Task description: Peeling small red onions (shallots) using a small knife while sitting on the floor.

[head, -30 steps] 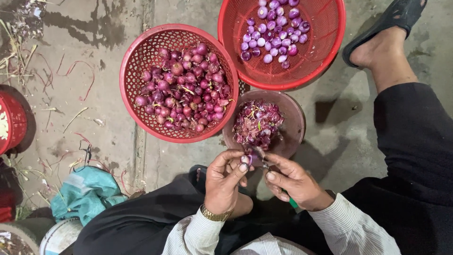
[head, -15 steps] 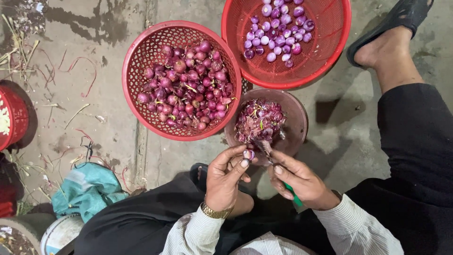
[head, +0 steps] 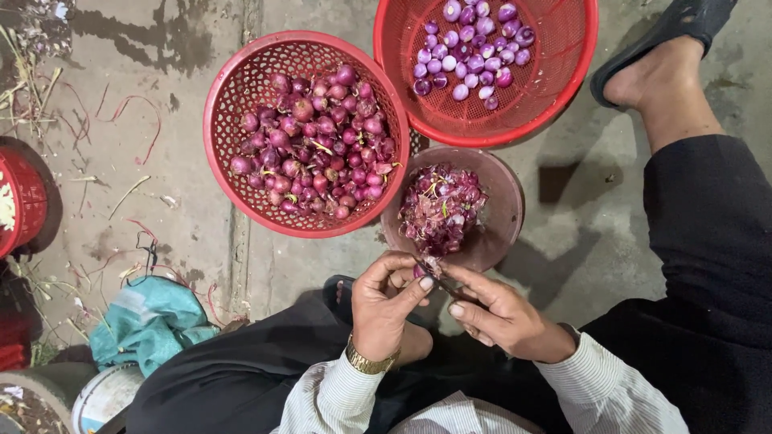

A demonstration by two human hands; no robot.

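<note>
teal cloth bag point(head: 149, 321) crumpled on the concrete floor point(head: 145, 145), black sandal point(head: 675, 32) on a bare foot top right, part of another red basket point(head: 24, 201) at left edge, dry stalks scattered around

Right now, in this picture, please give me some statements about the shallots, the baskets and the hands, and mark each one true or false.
1. The left hand pinches a small shallot. True.
2. The right hand holds a small knife. True.
3. The brown bowl holds peeled shallots. False: it holds a heap of purple peels.
4. The top red basket is full to the rim. False: only a small cluster of peeled shallots lies in it.
5. The left red basket holds unpeeled shallots. True.
6. Both feet are bare. False: the visible foot wears a black sandal.
</note>
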